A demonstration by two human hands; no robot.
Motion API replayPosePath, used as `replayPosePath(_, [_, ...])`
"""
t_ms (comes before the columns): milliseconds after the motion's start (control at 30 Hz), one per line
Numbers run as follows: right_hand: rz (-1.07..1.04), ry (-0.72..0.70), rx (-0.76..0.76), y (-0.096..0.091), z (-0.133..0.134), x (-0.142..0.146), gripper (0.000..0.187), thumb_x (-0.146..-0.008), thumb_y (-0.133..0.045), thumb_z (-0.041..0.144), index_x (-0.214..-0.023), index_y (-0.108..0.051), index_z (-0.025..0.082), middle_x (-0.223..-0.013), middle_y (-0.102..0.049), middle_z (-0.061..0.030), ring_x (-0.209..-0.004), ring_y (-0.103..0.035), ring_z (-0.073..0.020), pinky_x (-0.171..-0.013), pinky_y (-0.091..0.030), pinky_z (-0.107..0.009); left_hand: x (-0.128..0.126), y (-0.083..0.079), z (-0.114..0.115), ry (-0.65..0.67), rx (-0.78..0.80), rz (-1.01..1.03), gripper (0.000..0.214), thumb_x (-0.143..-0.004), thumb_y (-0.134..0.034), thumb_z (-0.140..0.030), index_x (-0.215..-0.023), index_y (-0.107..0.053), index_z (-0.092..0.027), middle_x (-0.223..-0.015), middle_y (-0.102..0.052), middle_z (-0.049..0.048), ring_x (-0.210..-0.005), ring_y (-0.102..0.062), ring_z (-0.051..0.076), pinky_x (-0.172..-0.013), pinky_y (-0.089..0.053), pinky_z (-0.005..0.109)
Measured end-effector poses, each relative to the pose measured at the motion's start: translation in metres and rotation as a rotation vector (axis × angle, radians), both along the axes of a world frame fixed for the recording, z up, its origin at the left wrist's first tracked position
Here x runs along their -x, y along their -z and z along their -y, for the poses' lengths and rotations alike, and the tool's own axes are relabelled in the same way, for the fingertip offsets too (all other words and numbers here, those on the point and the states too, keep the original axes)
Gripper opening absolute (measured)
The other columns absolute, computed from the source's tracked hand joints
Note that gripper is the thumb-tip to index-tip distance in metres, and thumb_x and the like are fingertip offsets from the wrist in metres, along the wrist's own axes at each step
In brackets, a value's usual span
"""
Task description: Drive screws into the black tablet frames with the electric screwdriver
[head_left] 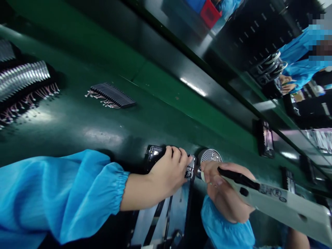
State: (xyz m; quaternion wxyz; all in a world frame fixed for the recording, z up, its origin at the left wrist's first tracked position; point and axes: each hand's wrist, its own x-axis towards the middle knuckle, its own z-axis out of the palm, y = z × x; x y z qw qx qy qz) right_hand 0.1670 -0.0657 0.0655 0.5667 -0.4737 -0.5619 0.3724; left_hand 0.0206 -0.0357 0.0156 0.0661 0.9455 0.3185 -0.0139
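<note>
My right hand [225, 183] is wrapped around a pale electric screwdriver [282, 204] with a black lever. Its front end is beside a round metal screw dish [210, 155] with a dotted top; the bit itself is hidden by my fingers. My left hand [169, 166] is closed over a black electronic device [153, 154], fingers curled across its top edge. A small metal part [190, 166] shows at the device's right corner, beside my fingertips. Below my wrist, the device's lower part shows pale blue-grey panels with dark strips.
On the green bench [135, 121], a row of dark flat parts with wires [112, 95] lies beyond my left arm. More silvery wired parts [23, 79] stand far left. Black devices [266, 138] sit along the raised rail at right. Across it, a co-worker's hands [287, 84] and a red bin [210, 14] show.
</note>
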Motion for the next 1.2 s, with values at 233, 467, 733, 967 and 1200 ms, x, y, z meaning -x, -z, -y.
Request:
replayPosePath(233, [0.02,-0.074,0.022,0.0,-0.001,-0.005,0.028,-0.089,-0.062,0.011,-0.111,-0.071,0.026,-0.065,-0.058,0.0016,-0.058,-0.057,-0.0182,-0.07,-0.055,-0.044,-0.001,0.001,0.0,-0.026,-0.016,0.043,0.064,-0.1,-0.051,-0.054,-0.15,-0.051,-0.013,-0.13,-0.063,0.0231,-0.109,-0.064,0.039,-0.089,-0.048,0.052])
replayPosePath(467, [-0.054,-0.023,0.023,0.004,-0.001,0.002,0.019,-0.087,-0.064,0.009,-0.1,-0.069,0.022,-0.067,-0.059,0.0012,-0.059,-0.056,-0.0169,-0.07,-0.053,-0.042,0.0,0.001,0.002,-0.015,-0.033,0.017,0.064,-0.1,-0.052,-0.055,-0.15,-0.051,-0.014,-0.128,-0.065,0.0213,-0.108,-0.065,0.038,-0.088,-0.05,0.05])
replayPosePath(733, [-0.074,-0.03,-0.013,0.009,-0.001,0.002,0.019,-0.087,-0.066,0.009,-0.099,-0.069,0.022,-0.065,-0.059,0.0018,-0.058,-0.055,-0.0156,-0.068,-0.051,-0.039,0.003,0.002,0.006,-0.073,-0.198,0.175,0.049,-0.094,-0.063,-0.041,-0.131,-0.068,-0.008,-0.126,-0.069,0.0226,-0.103,-0.069,0.042,-0.087,-0.051,0.055])
replayPosePath(967, [-0.134,0.017,-0.081,0.015,-0.008,0.001,0.028,-0.086,-0.066,0.013,-0.11,-0.071,0.024,-0.06,-0.056,0.0033,-0.052,-0.053,-0.0155,-0.059,-0.05,-0.034,0.041,0.005,0.091,0.261,-0.236,0.463,0.03,-0.098,-0.054,-0.034,-0.108,-0.078,-0.018,-0.12,-0.074,0.0091,-0.112,-0.067,0.03,-0.106,-0.043,0.05])
replayPosePath(1200, [-0.111,0.203,-0.176,-0.014,-0.007,-0.053,0.019,-0.076,-0.066,0.013,-0.094,-0.067,0.02,-0.055,-0.056,0.0036,-0.05,-0.054,-0.0158,-0.063,-0.052,-0.037,0.068,0.024,0.128,0.27,-0.166,0.396,0.022,-0.093,-0.065,-0.042,-0.099,-0.081,-0.027,-0.126,-0.071,0.0012,-0.125,-0.059,0.03,-0.114,-0.039,0.048])
